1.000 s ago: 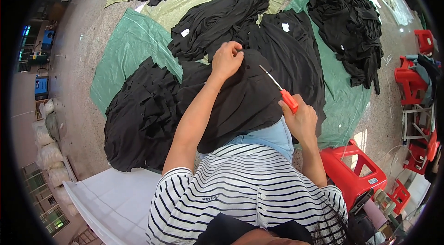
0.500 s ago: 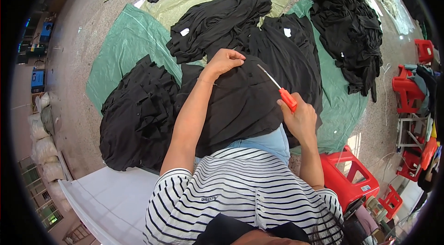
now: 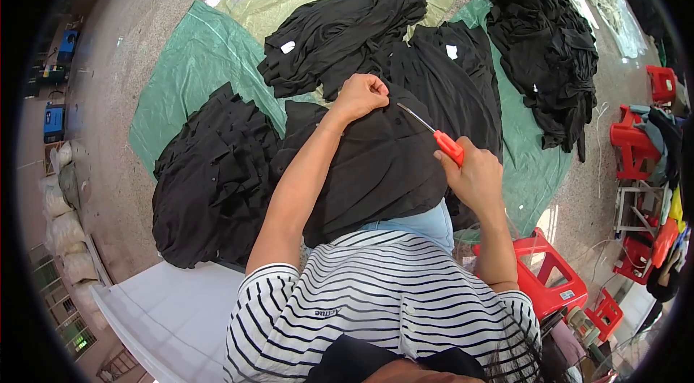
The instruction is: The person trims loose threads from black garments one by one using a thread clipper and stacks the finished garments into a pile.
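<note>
Several black cloth piles [image 3: 217, 181] top floor tarps [image 3: 189, 79]; right grip [image 3: 477, 177] clasps red-handled tool [image 3: 449, 148], left grip [image 3: 361, 99] unclear.

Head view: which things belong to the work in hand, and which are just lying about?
Likely in use:
red-handled tool, in the right hand
black cloth under the left hand

Likely just lying about:
near red stool
pale bags
</note>
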Motion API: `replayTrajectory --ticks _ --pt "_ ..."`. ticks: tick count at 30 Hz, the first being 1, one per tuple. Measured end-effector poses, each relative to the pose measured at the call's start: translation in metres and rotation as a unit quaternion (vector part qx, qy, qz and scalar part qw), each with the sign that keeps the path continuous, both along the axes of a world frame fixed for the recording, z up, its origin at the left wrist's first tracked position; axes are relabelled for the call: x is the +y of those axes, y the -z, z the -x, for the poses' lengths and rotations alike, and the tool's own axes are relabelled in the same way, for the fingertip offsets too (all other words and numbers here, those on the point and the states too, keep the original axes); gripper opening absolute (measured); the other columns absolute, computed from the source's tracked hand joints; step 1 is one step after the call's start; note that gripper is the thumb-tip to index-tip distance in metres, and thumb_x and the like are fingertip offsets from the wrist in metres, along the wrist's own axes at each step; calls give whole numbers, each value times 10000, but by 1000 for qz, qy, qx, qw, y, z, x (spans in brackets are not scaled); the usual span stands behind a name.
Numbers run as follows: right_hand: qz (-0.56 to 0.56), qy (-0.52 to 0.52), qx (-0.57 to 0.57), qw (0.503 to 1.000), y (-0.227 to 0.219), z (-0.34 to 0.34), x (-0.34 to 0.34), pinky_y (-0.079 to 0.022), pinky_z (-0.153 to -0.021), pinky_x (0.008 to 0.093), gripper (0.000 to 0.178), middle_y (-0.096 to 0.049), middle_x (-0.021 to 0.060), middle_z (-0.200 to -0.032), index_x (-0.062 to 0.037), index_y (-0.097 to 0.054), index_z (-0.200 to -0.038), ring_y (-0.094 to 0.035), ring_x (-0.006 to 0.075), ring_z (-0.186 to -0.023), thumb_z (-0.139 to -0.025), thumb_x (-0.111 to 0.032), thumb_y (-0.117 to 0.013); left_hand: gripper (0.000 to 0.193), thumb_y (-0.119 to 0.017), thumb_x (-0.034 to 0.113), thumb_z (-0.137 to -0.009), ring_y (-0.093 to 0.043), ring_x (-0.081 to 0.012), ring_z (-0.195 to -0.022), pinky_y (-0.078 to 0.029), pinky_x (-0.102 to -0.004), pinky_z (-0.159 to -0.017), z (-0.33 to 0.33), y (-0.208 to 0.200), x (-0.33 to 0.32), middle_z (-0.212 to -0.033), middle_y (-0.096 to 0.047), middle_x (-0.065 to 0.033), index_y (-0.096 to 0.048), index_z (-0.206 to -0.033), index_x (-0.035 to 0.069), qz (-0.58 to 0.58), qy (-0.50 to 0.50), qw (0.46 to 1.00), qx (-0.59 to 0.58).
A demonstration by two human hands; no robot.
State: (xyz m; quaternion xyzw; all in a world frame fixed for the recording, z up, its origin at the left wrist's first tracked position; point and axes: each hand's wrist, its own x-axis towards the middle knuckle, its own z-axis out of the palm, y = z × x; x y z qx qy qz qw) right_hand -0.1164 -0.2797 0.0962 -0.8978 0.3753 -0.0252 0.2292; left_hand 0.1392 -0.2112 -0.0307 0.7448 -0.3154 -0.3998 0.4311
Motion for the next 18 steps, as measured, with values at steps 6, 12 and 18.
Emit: replayTrajectory --ticks 6,12,18 --pt "-2 5 -2 1000 8 -5 0 -478 -523 467 367 -605 205 -585 -11 -597 -790 -632 393 -578 -831 -358 -708 153 -740 108 -669 -632 -110 -690 -494 -254 -679 0 -2 1 -731 -683 -33 -701 -788 18 -7 2 1000 -21" --pt "-18 7 -5 1000 16 -7 0 -484 -539 474 376 -612 214 -604 -6 -596 -809 -638 405 -604 -836 -364 -704 159 -705 74 -681 -614 -93 -680 -483 -241 -666 -3 10 1 -751 -684 -22 -703 -834 31 6 -2 1000 18" --pt "-36 185 -99 977 23 19 0 -480 -602 492 323 -638 201 -662 -87 -629 -955 -644 430 -690 -878 -398 -669 935 -466 773 -805 -582 -393 -1156 -404 -456 -1023 15 20 -7 -1053 -646 -324 -665 -984 -123 -214 -85 944 -237"
